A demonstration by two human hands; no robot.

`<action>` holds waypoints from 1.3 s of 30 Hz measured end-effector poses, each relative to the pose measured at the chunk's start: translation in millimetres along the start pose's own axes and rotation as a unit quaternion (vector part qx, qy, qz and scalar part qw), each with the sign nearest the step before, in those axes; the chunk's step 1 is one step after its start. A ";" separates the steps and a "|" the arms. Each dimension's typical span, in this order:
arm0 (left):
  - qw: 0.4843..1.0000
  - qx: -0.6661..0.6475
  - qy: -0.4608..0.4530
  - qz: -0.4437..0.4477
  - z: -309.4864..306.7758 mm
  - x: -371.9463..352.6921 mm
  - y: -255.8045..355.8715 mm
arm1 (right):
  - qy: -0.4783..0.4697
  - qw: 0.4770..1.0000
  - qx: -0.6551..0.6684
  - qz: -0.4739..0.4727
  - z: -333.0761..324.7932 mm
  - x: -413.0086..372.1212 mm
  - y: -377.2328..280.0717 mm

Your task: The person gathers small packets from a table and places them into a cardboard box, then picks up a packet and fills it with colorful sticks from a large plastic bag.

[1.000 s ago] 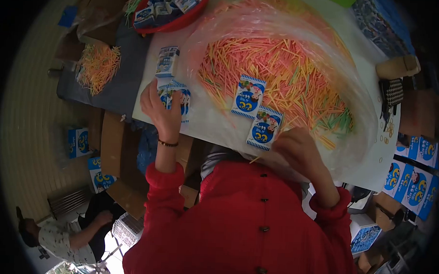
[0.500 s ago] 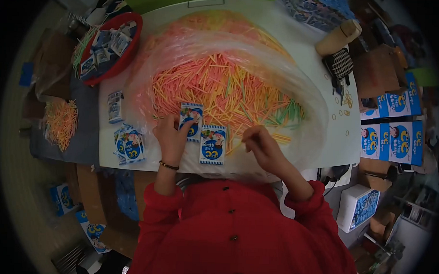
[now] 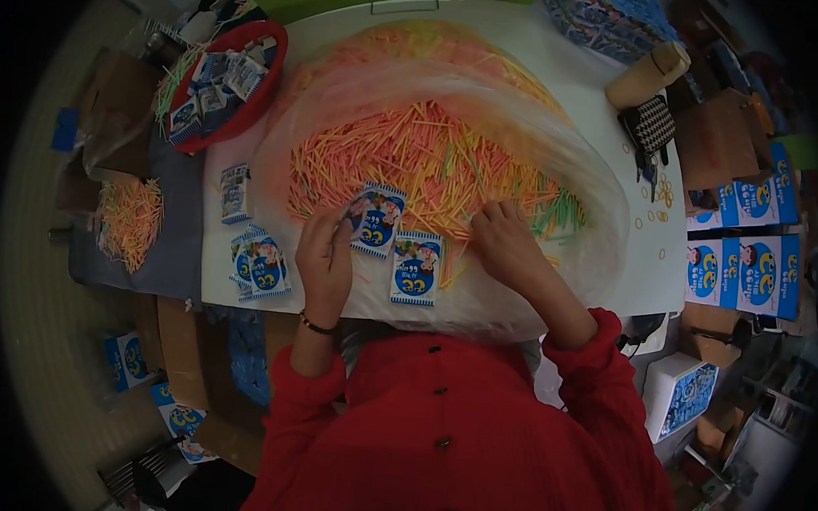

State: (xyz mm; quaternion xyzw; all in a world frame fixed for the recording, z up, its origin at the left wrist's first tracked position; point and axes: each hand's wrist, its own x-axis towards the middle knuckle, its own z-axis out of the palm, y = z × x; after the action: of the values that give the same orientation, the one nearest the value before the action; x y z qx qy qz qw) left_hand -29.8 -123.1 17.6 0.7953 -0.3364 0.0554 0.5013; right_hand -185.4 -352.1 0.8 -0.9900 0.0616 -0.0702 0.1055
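Here, at ten o'clock, a red basin [image 3: 273, 75] holds small packets, and a loose stack of packets [image 3: 261, 268] lies at nine on the white table [image 3: 573, 81]. The left hand [image 3: 326, 257] pinches the edge of a blue packet [image 3: 380, 220] at its one o'clock, with a second packet [image 3: 416, 268] just beside. The right hand [image 3: 508, 245] curls over the coloured sticks [image 3: 413, 152]; whether it grips any cannot be told.

a white table [image 3: 577, 81] stands beside a grey bench [image 3: 177, 243] on pale flooring [image 3: 32, 269].
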 end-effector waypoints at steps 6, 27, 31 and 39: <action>0.928 -0.327 -0.083 -0.159 16.8 -19.5 14.5 | 0.068 0.984 0.166 0.014 7.7 -10.0 15.4; 0.774 -0.525 -0.122 -0.333 33.3 -13.8 23.9 | 0.081 0.510 0.804 0.295 -3.5 5.0 56.6; 0.661 -0.606 -0.127 -0.424 31.5 -8.0 20.4 | 0.018 0.448 0.819 0.357 -16.0 12.3 62.8; 0.689 -0.595 -0.131 -0.392 47.4 -17.3 12.9 | 0.250 0.719 0.598 0.250 6.0 6.0 17.0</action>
State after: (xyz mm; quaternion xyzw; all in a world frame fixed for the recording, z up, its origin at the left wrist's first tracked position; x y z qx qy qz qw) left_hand -62.5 -157.9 -3.2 0.3895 -0.0187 -0.4628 0.7961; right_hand -180.4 -368.2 -8.0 -0.6160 0.2763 -0.3081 0.6703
